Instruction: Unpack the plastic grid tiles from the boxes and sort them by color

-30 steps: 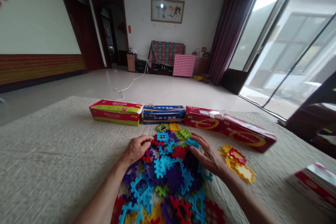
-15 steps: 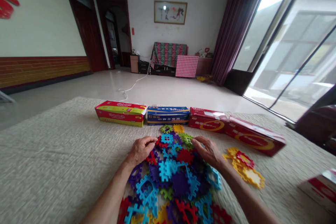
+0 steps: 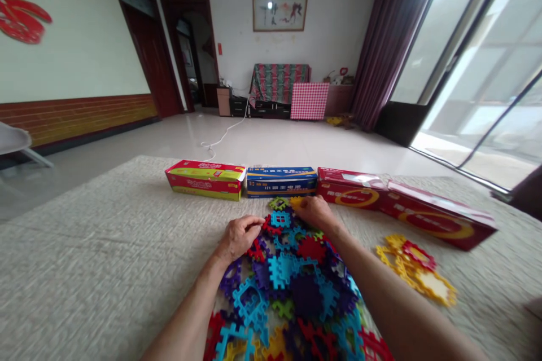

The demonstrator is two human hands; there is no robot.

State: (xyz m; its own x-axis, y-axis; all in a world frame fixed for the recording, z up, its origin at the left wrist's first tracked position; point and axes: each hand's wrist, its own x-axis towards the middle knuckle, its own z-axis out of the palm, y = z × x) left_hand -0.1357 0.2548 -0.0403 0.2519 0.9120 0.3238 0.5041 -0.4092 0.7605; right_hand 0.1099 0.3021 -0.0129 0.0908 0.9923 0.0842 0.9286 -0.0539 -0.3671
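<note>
Interlocking plastic building pieces lie in a heap in front of me, among them a light blue piece and a dark purple one. At the heap's left edge my left hand is closed, thumb and fingers pinched at the edge of a red building piece. A light blue window-like piece lies just beside it. Reaching to the far end, my right hand is closed on a yellow building piece, its fingers covering part of it. Left of that piece lies a green one.
A red-and-yellow box, a blue box and two dark red boxes form a row behind the heap. Several yellow pieces lie to the right with a red one. All rest on a beige woven cover.
My right hand has moved away from the green piece at the right, forward and left onto the yellow piece. My left hand stays by the red piece. The view has shifted slightly left.
</note>
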